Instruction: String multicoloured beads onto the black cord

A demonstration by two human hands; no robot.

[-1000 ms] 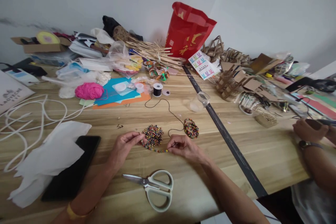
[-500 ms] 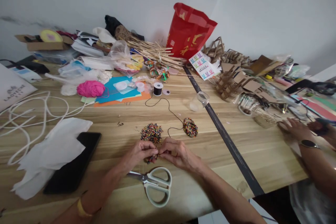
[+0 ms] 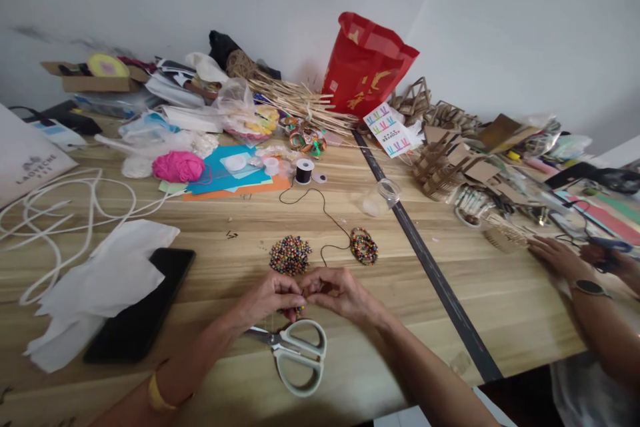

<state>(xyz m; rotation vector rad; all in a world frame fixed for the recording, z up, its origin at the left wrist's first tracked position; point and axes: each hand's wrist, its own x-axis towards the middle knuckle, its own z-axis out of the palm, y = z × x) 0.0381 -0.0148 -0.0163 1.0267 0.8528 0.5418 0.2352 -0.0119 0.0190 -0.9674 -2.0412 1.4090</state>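
Note:
Close together over the table, my left hand (image 3: pixel 270 297) and my right hand (image 3: pixel 334 292) are both closed in a pinch, thumbs nearly touching. A string of small multicoloured beads (image 3: pixel 294 312) hangs below my left fingers. Its thin dark cord is pinched between the two hands, mostly hidden by the fingertips. Just beyond them lies a heap of loose wooden beads (image 3: pixel 290 255). Finished beaded bracelets (image 3: pixel 364 246) are stacked to the right of it. Scissors with pale handles (image 3: pixel 300 357) rest beneath my hands, blades pointing left.
A spool of black cord (image 3: pixel 304 171) trails its line toward the bracelets. At left are a black tablet-like slab (image 3: pixel 140 313), white sheets (image 3: pixel 105 287) and white cable (image 3: pixel 90 213). A clear cup (image 3: pixel 383 197) lies on its side. A co-worker's hand (image 3: pixel 557 257) is at right.
The view has shifted slightly. My fingertips have drawn closer over the beaded string, hiding more of the cord. At right, the co-worker's far hand now shows a dark-blue handled tool more clearly.

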